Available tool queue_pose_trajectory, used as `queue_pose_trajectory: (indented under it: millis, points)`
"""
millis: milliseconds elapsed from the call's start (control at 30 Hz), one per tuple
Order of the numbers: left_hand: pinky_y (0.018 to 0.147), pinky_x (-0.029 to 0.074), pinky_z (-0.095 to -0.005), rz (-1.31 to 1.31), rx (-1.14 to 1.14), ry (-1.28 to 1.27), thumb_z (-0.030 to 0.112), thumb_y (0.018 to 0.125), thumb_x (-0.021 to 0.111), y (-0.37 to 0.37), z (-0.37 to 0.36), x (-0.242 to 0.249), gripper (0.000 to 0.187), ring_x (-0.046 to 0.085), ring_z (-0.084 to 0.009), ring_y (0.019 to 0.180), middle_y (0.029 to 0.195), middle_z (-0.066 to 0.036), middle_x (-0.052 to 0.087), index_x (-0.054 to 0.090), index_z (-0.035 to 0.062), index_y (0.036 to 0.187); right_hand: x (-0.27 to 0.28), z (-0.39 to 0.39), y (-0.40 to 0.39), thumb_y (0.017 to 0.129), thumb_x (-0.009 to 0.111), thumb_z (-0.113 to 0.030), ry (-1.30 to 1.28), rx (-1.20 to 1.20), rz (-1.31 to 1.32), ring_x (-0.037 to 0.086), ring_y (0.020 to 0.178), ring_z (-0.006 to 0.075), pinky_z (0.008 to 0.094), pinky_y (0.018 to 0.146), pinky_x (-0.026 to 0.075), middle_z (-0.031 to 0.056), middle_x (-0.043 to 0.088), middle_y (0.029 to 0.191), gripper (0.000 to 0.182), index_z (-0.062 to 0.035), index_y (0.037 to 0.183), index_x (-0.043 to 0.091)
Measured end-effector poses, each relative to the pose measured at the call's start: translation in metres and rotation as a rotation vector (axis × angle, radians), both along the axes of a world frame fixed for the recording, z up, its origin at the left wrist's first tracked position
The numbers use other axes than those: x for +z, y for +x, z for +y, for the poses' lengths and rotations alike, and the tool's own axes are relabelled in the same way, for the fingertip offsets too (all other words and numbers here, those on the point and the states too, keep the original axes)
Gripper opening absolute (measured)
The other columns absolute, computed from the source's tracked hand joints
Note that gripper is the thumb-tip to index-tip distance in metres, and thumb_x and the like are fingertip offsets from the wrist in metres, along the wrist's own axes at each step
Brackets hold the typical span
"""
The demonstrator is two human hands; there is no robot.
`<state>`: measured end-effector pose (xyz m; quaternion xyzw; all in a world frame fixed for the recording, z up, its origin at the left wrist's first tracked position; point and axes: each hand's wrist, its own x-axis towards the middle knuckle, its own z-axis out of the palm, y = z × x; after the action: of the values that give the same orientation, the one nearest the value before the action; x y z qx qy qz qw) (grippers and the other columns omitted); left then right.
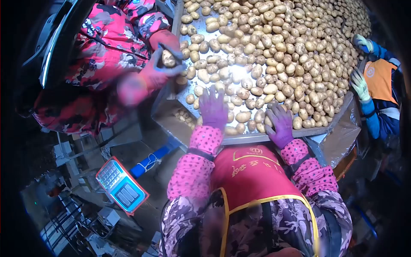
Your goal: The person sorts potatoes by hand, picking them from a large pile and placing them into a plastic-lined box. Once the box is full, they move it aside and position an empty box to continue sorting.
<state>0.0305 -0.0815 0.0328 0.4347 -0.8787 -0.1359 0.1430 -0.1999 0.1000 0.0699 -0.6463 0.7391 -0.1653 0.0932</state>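
Potatoes (295, 55) cover most of a metal sorting table (252, 138). My left hand (213, 110), in a purple glove, lies palm down at the near left part of the table, its fingers spread over the metal and touching potatoes; nothing shows in its grasp. At the near edge, my right hand (279, 122), gloved in purple too, curves over a potato (269, 123) that peeks out at its left side. The fingers of that hand bend down among other potatoes.
At the left a person in a pink camouflage jacket (107, 47) holds a potato (168, 58) in gloved hands. Another person's gloved hands (360, 85) rest at the right edge. A box (171, 122) with small potatoes adjoins the table's left corner. A scale display (123, 186) stands lower left.
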Motion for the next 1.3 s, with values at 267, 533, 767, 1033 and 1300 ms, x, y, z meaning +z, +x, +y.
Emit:
queue_pose_trajectory:
  millis: [267, 533, 767, 1033, 1300]
  points:
    - [0.115, 0.028, -0.0643, -0.038, -0.241, 0.174, 0.03, 0.081, 0.074, -0.036, 0.05, 0.007, 0.05, 0.033, -0.046, 0.144, 0.151, -0.017, 0.043, 0.062, 0.0068, 0.124, 0.01, 0.008, -0.016, 0.08, 0.069, -0.018, 0.056, -0.027, -0.029, 0.047, 0.131, 0.0418, 0.0573, 0.111, 0.035, 0.0175, 0.057, 0.132, 0.047, -0.005, 0.125, 0.063]
    - [0.116, 0.028, -0.0618, -0.14, -0.061, 0.08, 0.038, 0.08, 0.077, -0.062, 0.0, -0.01, 0.046, 0.035, -0.041, 0.143, 0.157, -0.019, 0.039, 0.069, 0.0051, 0.111, 0.015, 0.012, -0.049, 0.078, 0.067, -0.014, -0.053, -0.124, -0.122, 0.053, 0.119, 0.0405, 0.0534, 0.102, 0.041, 0.0183, 0.058, 0.126, 0.041, -0.0044, 0.118, 0.061]
    - [0.119, 0.024, -0.0625, -0.134, -0.063, 0.012, 0.039, 0.076, 0.083, -0.057, 0.015, -0.008, 0.045, 0.034, -0.0418, 0.144, 0.156, -0.021, 0.04, 0.071, 0.0027, 0.099, 0.016, 0.007, -0.014, 0.082, 0.072, -0.024, 0.104, -0.229, -0.011, 0.047, 0.128, 0.042, 0.0521, 0.109, 0.038, 0.0208, 0.049, 0.141, 0.064, -0.0039, 0.14, 0.056]
    - [0.096, 0.054, -0.0371, 0.926, 0.565, 1.2, 0.028, 0.097, 0.073, -0.028, 0.063, 0.043, 0.036, 0.066, -0.0244, 0.11, 0.125, -0.015, 0.066, 0.068, -0.0048, 0.113, 0.016, -0.084, -0.061, 0.087, 0.067, -0.024, -0.112, -0.064, 0.056, 0.048, 0.132, 0.0416, 0.0544, 0.112, 0.036, 0.0236, 0.054, 0.14, 0.053, -0.0029, 0.135, 0.06]
    - [0.068, 0.059, -0.0284, 0.986, 0.717, 1.399, 0.04, 0.107, 0.057, -0.012, 0.089, 0.028, 0.044, 0.068, -0.0159, 0.075, 0.098, -0.01, 0.071, 0.064, -0.0016, 0.119, -0.022, -0.084, 0.003, 0.083, 0.07, -0.035, 0.059, 0.101, 0.058, 0.039, 0.139, 0.0501, 0.0627, 0.119, 0.027, 0.016, 0.054, 0.144, 0.064, -0.0142, 0.142, 0.055]
